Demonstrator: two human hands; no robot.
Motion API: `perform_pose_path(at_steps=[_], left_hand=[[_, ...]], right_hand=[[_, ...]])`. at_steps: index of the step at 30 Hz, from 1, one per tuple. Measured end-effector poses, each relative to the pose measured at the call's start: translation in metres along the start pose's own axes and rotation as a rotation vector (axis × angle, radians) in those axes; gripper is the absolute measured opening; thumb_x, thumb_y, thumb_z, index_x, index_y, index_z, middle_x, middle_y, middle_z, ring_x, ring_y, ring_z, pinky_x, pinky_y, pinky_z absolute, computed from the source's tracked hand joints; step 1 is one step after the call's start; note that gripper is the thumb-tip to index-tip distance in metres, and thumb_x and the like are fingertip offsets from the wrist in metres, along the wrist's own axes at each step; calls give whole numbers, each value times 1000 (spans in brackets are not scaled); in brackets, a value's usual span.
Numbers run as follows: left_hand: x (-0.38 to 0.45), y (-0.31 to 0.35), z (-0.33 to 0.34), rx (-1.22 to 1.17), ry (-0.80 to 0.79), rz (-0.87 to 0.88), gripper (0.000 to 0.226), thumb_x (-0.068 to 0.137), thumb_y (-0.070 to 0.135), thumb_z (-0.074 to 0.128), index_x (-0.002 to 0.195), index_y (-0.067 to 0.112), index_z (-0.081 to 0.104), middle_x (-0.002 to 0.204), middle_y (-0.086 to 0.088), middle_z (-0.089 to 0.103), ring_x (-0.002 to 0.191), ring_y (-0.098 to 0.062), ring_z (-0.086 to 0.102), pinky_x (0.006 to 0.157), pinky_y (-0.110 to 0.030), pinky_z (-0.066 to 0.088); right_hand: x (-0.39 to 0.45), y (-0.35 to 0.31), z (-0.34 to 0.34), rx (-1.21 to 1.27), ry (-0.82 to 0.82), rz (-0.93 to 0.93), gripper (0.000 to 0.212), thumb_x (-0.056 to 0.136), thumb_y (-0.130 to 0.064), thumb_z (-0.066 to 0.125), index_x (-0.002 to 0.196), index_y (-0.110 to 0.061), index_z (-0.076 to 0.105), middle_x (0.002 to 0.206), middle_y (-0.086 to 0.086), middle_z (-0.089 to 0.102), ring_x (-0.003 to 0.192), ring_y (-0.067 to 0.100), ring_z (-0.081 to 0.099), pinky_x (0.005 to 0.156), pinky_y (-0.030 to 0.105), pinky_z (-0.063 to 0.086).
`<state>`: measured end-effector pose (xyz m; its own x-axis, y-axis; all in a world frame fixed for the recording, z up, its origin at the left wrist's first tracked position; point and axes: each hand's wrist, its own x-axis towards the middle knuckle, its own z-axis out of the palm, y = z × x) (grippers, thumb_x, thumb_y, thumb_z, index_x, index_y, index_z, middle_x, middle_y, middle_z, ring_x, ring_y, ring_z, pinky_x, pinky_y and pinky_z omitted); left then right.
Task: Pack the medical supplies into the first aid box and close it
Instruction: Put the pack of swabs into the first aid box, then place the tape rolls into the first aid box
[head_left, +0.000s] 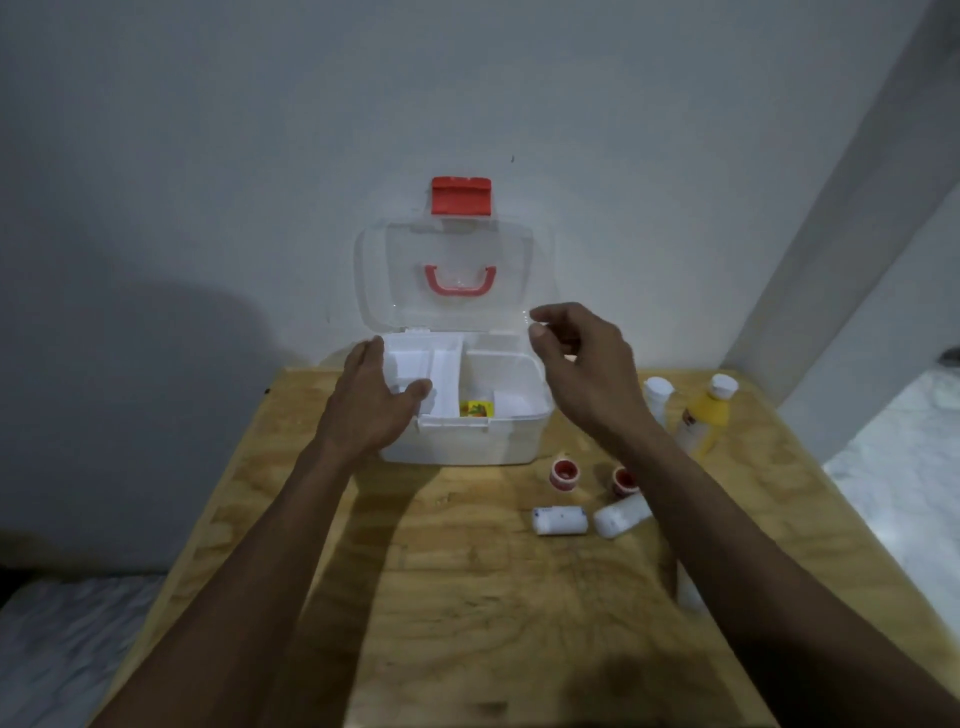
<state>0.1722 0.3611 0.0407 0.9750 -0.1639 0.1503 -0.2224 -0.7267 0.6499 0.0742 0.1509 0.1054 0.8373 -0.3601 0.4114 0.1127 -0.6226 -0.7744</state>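
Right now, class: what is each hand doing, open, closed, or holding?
Left hand: open, resting on the first aid box.
Right hand: open, holding nothing.

The scene is dim and bluish-grey, with soft, grainy detail throughout. Light falls from above and behind the viewer, brightest on the white box (467, 441) just below the fingers (543, 312). A broad dark shadow spreads on the wall (156, 338) left of the fingers (371, 345), and forearm shadows cross the wooden surface (493, 597). Small glints mark the clear lid (452, 239). Wide-angle distortion bends the frame edges; both forearms blur towards the bottom.
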Motion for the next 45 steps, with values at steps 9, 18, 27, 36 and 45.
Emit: perform_pose_path(at_steps=[9,18,27,36,45], left_hand=[[-91,70,20,-138,459,314,39,87,38,65,114,11,65,111,-11,63,104,-28,59,86,-38,50],[-129,105,96,-143,64,152,27,90,37,64,109,19,71,109,2,69,102,-13,62,89,-30,50],[-126,110,114,-63,58,33,29,91,43,62,102,21,77,100,1,74,94,-14,66,85,-36,54],[-121,107,118,8,15,57,30,94,43,56,91,21,76,89,-1,71,88,-19,63,81,-40,52],[-138,105,94,-172,66,153,16,90,29,67,100,19,73,105,0,70,102,-17,60,92,-32,49]], right_hand=[[-96,67,-63,-135,208,178,13,86,-18,72,98,-18,72,92,-8,72,88,7,66,77,18,46],[-113,88,-38,-474,151,317,28,76,-56,65,91,-33,70,88,-9,70,101,20,55,91,42,42],[-112,92,-29,-533,137,382,24,77,-49,69,92,-31,73,94,-6,72,112,21,54,106,51,32],[-115,97,-30,-577,123,373,19,82,-47,66,93,-33,74,96,-7,70,114,15,52,111,50,24],[-115,70,-50,-372,171,271,22,83,-51,68,94,-34,76,106,-6,71,115,14,54,112,54,24]])
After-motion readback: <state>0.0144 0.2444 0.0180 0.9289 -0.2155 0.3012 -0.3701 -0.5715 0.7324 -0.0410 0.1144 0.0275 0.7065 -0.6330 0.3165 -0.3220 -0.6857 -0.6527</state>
